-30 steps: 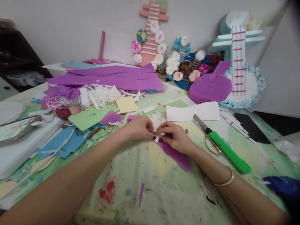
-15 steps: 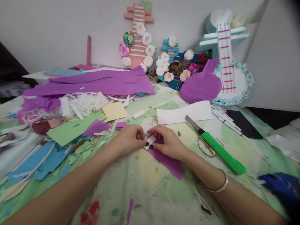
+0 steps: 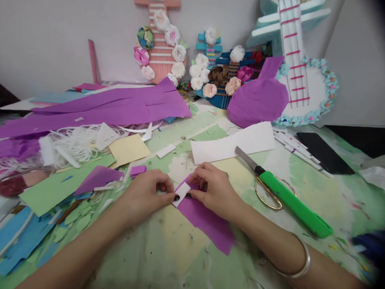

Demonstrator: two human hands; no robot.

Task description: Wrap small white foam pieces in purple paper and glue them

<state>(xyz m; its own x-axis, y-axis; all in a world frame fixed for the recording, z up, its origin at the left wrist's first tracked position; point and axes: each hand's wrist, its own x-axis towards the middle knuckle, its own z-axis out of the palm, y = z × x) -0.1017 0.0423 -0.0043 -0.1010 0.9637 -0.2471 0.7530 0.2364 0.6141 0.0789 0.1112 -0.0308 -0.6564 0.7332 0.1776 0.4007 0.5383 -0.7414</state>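
A small white rectangular piece [image 3: 182,194] lies on one end of a purple paper strip [image 3: 210,225]. My left hand [image 3: 151,187] pinches this end from the left, its thumb on the white piece's edge. From the other side my right hand [image 3: 213,188] grips the purple paper, thumb tip against the white piece. Its curled fingers hide part of the strip. The strip's loose end hangs toward me over the table. A small purple block [image 3: 137,171] sits just beyond my left hand.
A green-handled knife [image 3: 294,203] rests across gold-handled scissors [image 3: 268,197] on the right. Behind my hands is a white sheet [image 3: 235,141]. Paper scraps [image 3: 66,188] and white string [image 3: 80,142] cover the left side. Flower-decorated guitar models [image 3: 165,55] stand along the wall.
The view has shifted closer to the hands. The white piece now shows more fully, lying flat on the purple strip, and the fingers have drawn slightly apart around it.
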